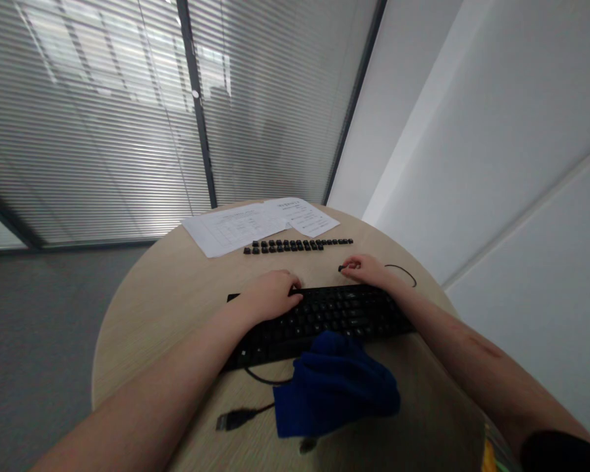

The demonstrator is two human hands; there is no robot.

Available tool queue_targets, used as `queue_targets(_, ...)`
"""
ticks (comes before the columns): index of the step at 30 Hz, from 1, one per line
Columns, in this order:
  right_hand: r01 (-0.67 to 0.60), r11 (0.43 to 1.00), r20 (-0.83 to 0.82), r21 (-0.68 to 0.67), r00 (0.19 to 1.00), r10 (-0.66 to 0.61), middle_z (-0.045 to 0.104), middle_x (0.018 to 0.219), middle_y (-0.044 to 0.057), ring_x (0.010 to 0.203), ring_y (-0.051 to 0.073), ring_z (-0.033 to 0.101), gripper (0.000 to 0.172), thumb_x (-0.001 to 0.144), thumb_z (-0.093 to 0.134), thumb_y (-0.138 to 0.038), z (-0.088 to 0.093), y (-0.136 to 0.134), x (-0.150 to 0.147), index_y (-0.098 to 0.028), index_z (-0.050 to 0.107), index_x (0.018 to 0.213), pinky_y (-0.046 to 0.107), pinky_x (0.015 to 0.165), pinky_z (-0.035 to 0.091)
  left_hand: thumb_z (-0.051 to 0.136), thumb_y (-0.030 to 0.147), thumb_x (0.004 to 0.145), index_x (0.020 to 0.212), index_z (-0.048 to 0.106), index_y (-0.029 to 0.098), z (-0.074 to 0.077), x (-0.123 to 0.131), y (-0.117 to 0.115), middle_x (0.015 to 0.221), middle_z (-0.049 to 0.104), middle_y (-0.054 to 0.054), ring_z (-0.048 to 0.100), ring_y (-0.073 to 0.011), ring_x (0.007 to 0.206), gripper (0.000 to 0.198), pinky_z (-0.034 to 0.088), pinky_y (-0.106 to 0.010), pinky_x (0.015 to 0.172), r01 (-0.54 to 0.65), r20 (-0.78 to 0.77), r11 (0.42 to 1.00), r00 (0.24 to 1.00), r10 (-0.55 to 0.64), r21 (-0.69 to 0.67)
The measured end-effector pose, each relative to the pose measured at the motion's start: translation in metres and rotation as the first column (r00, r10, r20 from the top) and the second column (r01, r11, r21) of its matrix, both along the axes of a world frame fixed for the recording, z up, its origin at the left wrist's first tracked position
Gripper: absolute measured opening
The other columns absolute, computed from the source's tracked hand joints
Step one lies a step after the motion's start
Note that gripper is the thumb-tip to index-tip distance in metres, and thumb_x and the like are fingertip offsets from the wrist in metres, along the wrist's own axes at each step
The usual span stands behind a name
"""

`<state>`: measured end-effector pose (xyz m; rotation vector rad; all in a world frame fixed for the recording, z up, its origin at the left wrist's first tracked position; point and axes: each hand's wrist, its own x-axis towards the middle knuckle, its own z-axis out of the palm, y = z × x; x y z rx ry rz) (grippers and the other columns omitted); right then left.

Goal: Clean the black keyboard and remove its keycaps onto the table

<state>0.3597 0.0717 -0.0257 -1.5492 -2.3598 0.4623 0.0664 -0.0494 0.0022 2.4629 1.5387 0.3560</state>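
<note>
A black keyboard (334, 311) lies on the round wooden table, partly under my forearms. My left hand (274, 295) grips its far edge, with the thumb over the top keys and the fingers curled at the rim. Just beyond that edge, my right hand (364, 269) pinches a small black keycap (341, 268) between thumb and fingertips. Farther back, several loose black keycaps (286, 247) are lined up in two rows. A bunched blue cloth (337, 387) covers part of the keyboard's near side.
Printed paper sheets (240, 226) lie at the table's far edge. A USB plug (233, 419) on a cable rests left of the cloth. Another thin black cable loop (408, 272) is right of my right hand. Behind the table (142, 314) stand a blind-covered glass partition and a white wall.
</note>
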Motion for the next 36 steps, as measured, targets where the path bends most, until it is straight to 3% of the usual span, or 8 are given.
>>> queue_targets(7, -0.020, 1.000, 0.047, 0.001, 0.999, 0.020, 0.074, 0.084, 0.004, 0.075, 0.015, 0.064, 0.023, 0.081, 0.068, -0.030, 0.002, 0.046, -0.026, -0.017, 0.076, 0.099, 0.024, 0.067, 0.046, 0.058, 0.036, 0.083, 0.099, 0.075, 0.022, 0.003, -0.002, -0.003, 0.098, 0.073, -0.010, 0.066, -0.0270, 0.091, 0.027, 0.049, -0.036, 0.081, 0.005, 0.054, 1.000, 0.999, -0.005, -0.009)
queue_targets(13, -0.002, 0.999, 0.097, 0.036, 0.995, -0.001, 0.076, 0.089, 0.006, 0.079, 0.017, 0.066, 0.027, 0.083, 0.067, -0.030, 0.005, 0.067, -0.044, -0.016, 0.076, 0.104, 0.025, 0.071, 0.047, 0.057, 0.036, 0.084, 0.103, 0.075, 0.023, 0.004, -0.004, -0.002, 0.102, 0.074, -0.010, 0.067, -0.0279, 0.093, 0.029, 0.050, -0.037, 0.082, 0.026, 0.023, 1.000, 0.999, -0.026, -0.012)
queue_targets(26, 0.043, 0.988, 0.145, 0.148, 0.987, -0.065, 0.076, 0.103, 0.009, 0.094, 0.022, 0.067, 0.030, 0.088, 0.064, -0.035, 0.000, 0.066, -0.047, -0.019, 0.076, 0.110, 0.028, 0.080, 0.047, 0.056, 0.034, 0.085, 0.103, 0.074, 0.022, 0.004, -0.004, -0.004, 0.103, 0.074, -0.012, 0.067, -0.0304, 0.095, 0.028, 0.050, -0.040, 0.082, 0.050, 0.018, 0.999, 0.999, -0.050, -0.006)
queue_targets(36, 0.080, 0.980, 0.148, 0.183, 0.983, -0.108, 0.076, 0.096, 0.010, 0.089, 0.024, 0.068, 0.031, 0.084, 0.066, -0.043, 0.000, 0.065, -0.052, -0.019, 0.078, 0.101, 0.029, 0.073, 0.047, 0.056, 0.037, 0.085, 0.104, 0.074, 0.024, 0.000, -0.006, -0.002, 0.103, 0.074, -0.010, 0.067, -0.0282, 0.094, 0.029, 0.050, -0.038, 0.081, 0.038, 0.021, 0.999, 0.999, -0.038, 0.003)
